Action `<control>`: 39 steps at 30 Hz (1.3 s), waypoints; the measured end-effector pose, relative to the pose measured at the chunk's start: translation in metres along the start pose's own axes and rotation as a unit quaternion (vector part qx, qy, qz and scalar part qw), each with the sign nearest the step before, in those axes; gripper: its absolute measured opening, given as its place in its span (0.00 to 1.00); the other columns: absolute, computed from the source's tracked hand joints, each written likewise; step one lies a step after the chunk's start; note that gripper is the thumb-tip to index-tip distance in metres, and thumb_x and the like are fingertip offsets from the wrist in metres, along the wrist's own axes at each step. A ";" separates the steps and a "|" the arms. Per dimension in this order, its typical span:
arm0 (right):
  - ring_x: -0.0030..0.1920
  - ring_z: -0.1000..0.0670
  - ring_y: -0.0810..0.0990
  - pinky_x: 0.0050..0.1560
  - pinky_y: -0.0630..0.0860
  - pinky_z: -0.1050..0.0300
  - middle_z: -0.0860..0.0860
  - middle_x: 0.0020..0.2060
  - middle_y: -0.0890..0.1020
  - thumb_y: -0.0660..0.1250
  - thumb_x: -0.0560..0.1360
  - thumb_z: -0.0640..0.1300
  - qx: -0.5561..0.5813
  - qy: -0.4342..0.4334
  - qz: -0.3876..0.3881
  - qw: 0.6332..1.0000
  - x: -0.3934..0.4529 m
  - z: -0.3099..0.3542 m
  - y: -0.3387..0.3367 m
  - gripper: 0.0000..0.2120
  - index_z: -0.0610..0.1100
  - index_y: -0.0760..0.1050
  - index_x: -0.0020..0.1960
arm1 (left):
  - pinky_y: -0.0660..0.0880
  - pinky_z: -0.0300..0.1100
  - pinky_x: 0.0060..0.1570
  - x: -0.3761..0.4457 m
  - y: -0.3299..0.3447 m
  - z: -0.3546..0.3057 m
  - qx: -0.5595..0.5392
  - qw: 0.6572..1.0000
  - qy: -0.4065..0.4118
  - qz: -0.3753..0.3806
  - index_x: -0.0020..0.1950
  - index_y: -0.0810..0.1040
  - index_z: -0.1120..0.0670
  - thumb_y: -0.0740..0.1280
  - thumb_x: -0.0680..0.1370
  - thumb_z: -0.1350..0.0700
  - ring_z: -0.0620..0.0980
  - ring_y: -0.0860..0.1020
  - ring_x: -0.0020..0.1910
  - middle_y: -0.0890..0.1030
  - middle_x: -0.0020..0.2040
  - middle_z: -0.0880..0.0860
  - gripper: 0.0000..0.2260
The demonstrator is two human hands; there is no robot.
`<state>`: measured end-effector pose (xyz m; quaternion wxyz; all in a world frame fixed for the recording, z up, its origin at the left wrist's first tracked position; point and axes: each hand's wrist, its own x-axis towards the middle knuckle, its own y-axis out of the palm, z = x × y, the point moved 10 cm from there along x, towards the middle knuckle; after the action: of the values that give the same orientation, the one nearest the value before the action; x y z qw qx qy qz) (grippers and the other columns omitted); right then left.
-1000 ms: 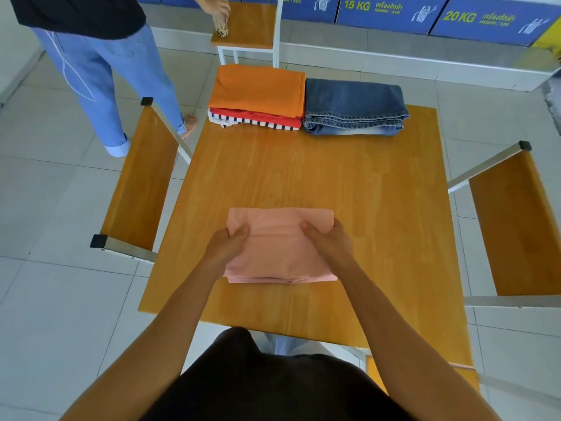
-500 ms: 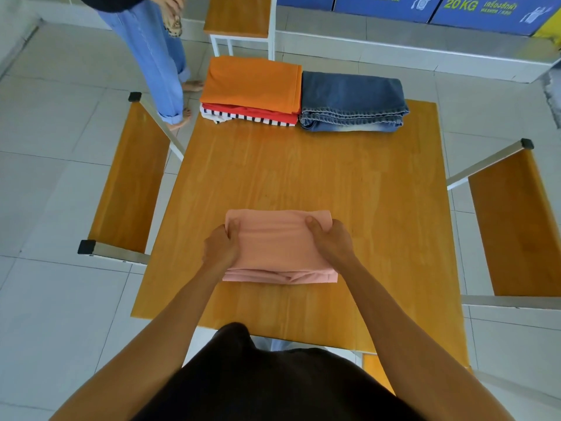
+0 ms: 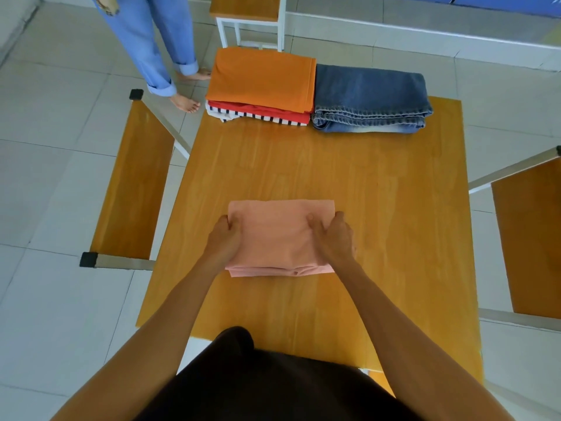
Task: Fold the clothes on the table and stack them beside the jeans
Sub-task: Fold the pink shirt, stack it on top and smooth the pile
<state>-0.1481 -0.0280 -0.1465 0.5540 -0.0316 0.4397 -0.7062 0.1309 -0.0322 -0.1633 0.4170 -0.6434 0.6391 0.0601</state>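
The pink cloth (image 3: 280, 235) lay folded into a neat block near the front edge of the table (image 3: 394, 208), a little left of the middle. The left hand (image 3: 223, 240) held its left side and the right hand (image 3: 334, 235) held its right side. On both hands the thumb lay on top and the other fingers were curled under the edge, so each hand had a firm pinch on the cloth. The block was a bit wider than it was deep. Its long way ran from left to right, along the front edge of the table. The loose layers showed on the side nearest the person, and the smooth side faced the back. At the back edge sat the jeans (image 3: 370, 98), folded, toward the right corner. Right beside them, touching, was the stack (image 3: 261, 83) with an orange shirt on top, a red one under it and a striped one at the bottom. So three clothes looked done and stacked. I saw no other loose clothes on the table. It seemed the pink one was the last. It looked folded enough, and what was left was to carry it to the back and set it on the orange shirt. Another person's legs (image 3: 158, 47) stood on the floor past the back left corner.
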 end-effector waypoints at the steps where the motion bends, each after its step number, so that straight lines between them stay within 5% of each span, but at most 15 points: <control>1: 0.47 0.43 0.76 0.44 0.69 0.50 0.43 0.51 0.79 0.63 0.78 0.61 -0.002 0.005 0.003 1.000 0.003 0.001 0.000 0.25 0.39 0.68 0.57 | 0.74 0.53 0.60 0.005 -0.003 -0.001 -0.001 1.000 0.000 0.006 0.67 0.70 0.57 0.52 0.82 0.41 0.54 0.75 0.59 0.76 0.60 0.53 0.24; 6: 0.46 0.42 0.76 0.44 0.72 0.50 0.46 0.48 0.78 0.59 0.79 0.62 0.008 -0.003 0.003 1.000 0.021 0.025 -0.006 0.23 0.41 0.67 0.55 | 0.72 0.46 0.42 0.037 -0.025 -0.025 -0.011 1.000 0.013 0.003 0.54 0.76 0.59 0.56 0.83 0.49 0.52 0.75 0.45 0.77 0.45 0.54 0.16; 14: 0.42 0.50 0.75 0.37 0.71 0.54 0.52 0.44 0.74 0.60 0.80 0.61 0.085 -0.035 -0.015 0.996 0.066 0.102 -0.034 0.19 0.45 0.65 0.54 | 0.68 0.44 0.45 0.075 -0.081 -0.137 0.041 0.988 0.136 -0.060 0.48 0.74 0.57 0.56 0.83 0.47 0.51 0.73 0.45 0.74 0.41 0.50 0.15; 21: 0.40 0.59 0.72 0.33 0.65 0.63 0.56 0.43 0.73 0.60 0.79 0.62 0.141 -0.067 -0.039 0.987 0.124 0.178 -0.057 0.20 0.45 0.66 0.56 | 0.69 0.46 0.47 0.115 -0.125 -0.235 0.070 0.965 0.223 -0.121 0.51 0.77 0.59 0.56 0.83 0.47 0.53 0.74 0.47 0.77 0.47 0.52 0.17; 27: 0.47 0.49 0.76 0.46 0.70 0.52 0.49 0.49 0.77 0.49 0.80 0.66 0.179 -0.060 -0.063 0.980 0.177 0.241 -0.068 0.28 0.43 0.70 0.58 | 0.65 0.45 0.43 0.162 -0.155 -0.302 0.091 0.946 0.268 -0.160 0.41 0.72 0.57 0.55 0.83 0.48 0.54 0.71 0.42 0.73 0.38 0.52 0.16; 33: 0.37 0.55 0.71 0.32 0.65 0.59 0.52 0.39 0.72 0.50 0.82 0.63 0.183 -0.058 -0.079 0.978 0.230 0.276 -0.062 0.23 0.43 0.67 0.55 | 0.65 0.43 0.45 0.214 -0.168 -0.335 0.090 0.940 0.281 -0.172 0.50 0.76 0.60 0.57 0.83 0.49 0.57 0.74 0.47 0.78 0.47 0.59 0.16; 39: 0.46 0.46 0.74 0.42 0.68 0.53 0.44 0.53 0.79 0.54 0.82 0.59 0.078 -0.049 -0.056 0.994 0.257 0.257 -0.026 0.26 0.37 0.68 0.65 | 0.68 0.46 0.48 0.261 -0.127 -0.281 0.143 0.964 0.186 -0.121 0.67 0.71 0.58 0.58 0.82 0.51 0.62 0.76 0.59 0.79 0.60 0.59 0.16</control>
<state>-0.1296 -0.3869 -0.0864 0.5353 -0.0472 0.3528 -0.7660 0.1591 -0.4275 -0.0829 0.3825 -0.6492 0.6250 -0.2039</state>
